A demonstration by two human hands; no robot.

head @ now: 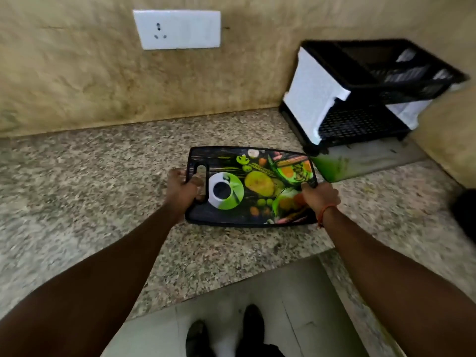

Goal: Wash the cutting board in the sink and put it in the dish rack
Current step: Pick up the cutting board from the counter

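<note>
The cutting board (255, 186) is black with a bright print of fruit, vegetables and a coffee cup. It sits over the speckled granite counter (90, 191), roughly flat. My left hand (183, 188) grips its left end at the handle slot. At the board's right edge, my right hand (319, 197) holds on with the thumb on top. The black and white two-tier dish rack (360, 91) stands at the back right corner, just beyond the board. No sink is in view.
A green and grey mat (360, 161) lies under the rack's front. A white wall socket (177, 29) is on the beige backsplash. The counter edge turns a corner near my feet (226, 333). A dark object (466, 212) sits at the far right.
</note>
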